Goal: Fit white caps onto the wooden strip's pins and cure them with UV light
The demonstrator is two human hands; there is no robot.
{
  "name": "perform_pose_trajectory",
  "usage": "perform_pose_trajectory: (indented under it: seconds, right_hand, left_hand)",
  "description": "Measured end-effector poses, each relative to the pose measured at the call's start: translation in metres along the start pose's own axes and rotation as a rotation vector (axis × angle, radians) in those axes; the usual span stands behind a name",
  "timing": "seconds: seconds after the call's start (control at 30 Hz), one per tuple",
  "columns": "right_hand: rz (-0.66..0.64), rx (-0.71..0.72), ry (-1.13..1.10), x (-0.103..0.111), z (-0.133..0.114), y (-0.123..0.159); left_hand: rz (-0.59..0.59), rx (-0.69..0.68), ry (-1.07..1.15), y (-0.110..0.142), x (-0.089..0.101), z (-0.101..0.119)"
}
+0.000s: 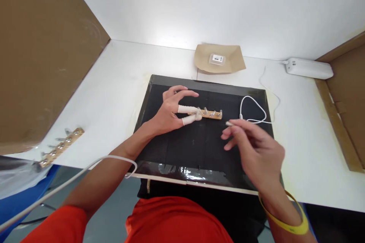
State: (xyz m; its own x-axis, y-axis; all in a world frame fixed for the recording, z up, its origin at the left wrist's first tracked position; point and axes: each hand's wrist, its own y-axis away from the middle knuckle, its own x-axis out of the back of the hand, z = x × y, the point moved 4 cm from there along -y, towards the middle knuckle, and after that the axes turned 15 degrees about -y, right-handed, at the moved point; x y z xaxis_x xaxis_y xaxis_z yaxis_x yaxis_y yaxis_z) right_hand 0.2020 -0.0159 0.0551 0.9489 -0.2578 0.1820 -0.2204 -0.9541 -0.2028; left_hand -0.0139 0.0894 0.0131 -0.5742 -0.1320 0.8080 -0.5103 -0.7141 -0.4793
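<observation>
My left hand (169,112) reaches over the black mat (176,152). White covers wrap its thumb and one finger, which are closed on the left end of a small wooden strip (214,115); the other fingers are spread. Along this strip sit several round metal pieces with small clear tabs standing up from them. Whether the covered fingertips also grip one of the tabs is hidden. To the right of the strip, apart from it, my right hand (258,152) pinches a small pale piece (229,123) between thumb and forefinger. Its exact kind is too small to tell.
A similar wooden strip (61,147) lies at the table's left edge. Behind the mat is a brown paper tray (236,60) with a labelled clear box (217,59). A white cable (265,114) loops at right, near a white power unit (309,68). Another cable (94,163) crosses my left forearm.
</observation>
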Motion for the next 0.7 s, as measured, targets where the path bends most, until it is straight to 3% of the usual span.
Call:
perform_pose_trajectory:
  seconds: [0.1, 0.2, 0.23, 0.37, 0.47, 0.5, 0.63, 0.7]
  right_hand:
    - [-0.212, 0.258, 0.173, -0.010, -0.008, 0.010]
    - [-0.044, 0.303, 0.211, 0.003, -0.003, 0.016]
    - [-0.040, 0.310, 0.222, 0.005, 0.000, 0.017]
    - [-0.438, 0.491, 0.372, -0.003, 0.003, 0.024]
    - [-0.236, 0.446, 0.413, 0.004, 0.001, 0.019]
    - [-0.224, 0.442, 0.409, 0.004, 0.000, 0.019]
    - [-0.541, 0.528, 0.364, -0.007, -0.003, 0.031]
    - [-0.428, 0.454, 0.418, -0.001, -0.001, 0.031]
  left_hand:
    - [0.023, -0.074, 0.040, 0.002, -0.002, 0.014]
    - [0.024, -0.131, 0.060, 0.003, -0.004, 0.023]
    - [0.029, -0.144, 0.064, 0.003, -0.004, 0.024]
    - [0.053, -0.187, 0.082, 0.005, -0.002, 0.027]
    - [0.029, -0.212, 0.095, 0.006, -0.005, 0.029]
    - [0.026, -0.220, 0.101, 0.007, -0.006, 0.029]
    - [0.016, -0.237, 0.133, 0.010, -0.011, 0.033]
    - [-0.023, -0.226, 0.143, 0.011, -0.014, 0.035]
